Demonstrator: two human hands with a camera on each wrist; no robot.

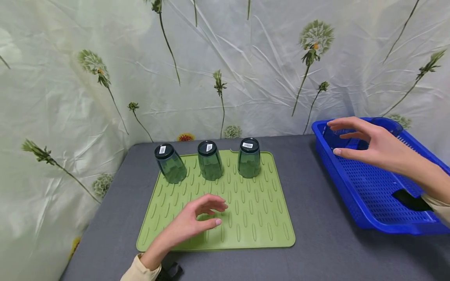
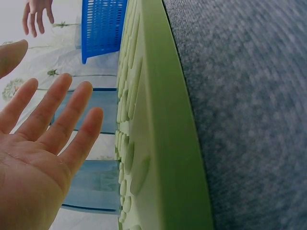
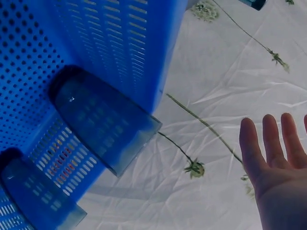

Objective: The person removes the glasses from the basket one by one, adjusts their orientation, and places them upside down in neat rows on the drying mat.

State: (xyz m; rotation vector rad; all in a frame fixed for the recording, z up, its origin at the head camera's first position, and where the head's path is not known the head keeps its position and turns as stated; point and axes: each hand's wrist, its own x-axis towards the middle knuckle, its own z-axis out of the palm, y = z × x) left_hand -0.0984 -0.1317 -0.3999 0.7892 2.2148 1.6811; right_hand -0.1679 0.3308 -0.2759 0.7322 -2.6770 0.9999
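Observation:
Three green-tinted glasses stand upside down in a row along the far part of a light green drying mat (image 1: 253, 234): the left glass (image 1: 172, 168), the middle glass (image 1: 211, 164) and the right glass (image 1: 249, 162). My left hand (image 1: 193, 220) hovers over the near part of the mat, fingers loosely bent and holding nothing. On the right, my right hand (image 1: 376, 144) is above the blue plastic basket (image 1: 365, 210), its fingers spread and empty. Inside that basket the right wrist view shows a larger-looking glass (image 3: 105, 120) and another glass (image 3: 38, 194), both tilted against the basket's wall.
A dark grey cloth (image 1: 316, 249) covers the table under the mat and basket. Behind it hangs a pale curtain (image 1: 263, 97) printed with dandelions. White labels sit on the upturned bases of the glasses on the mat.

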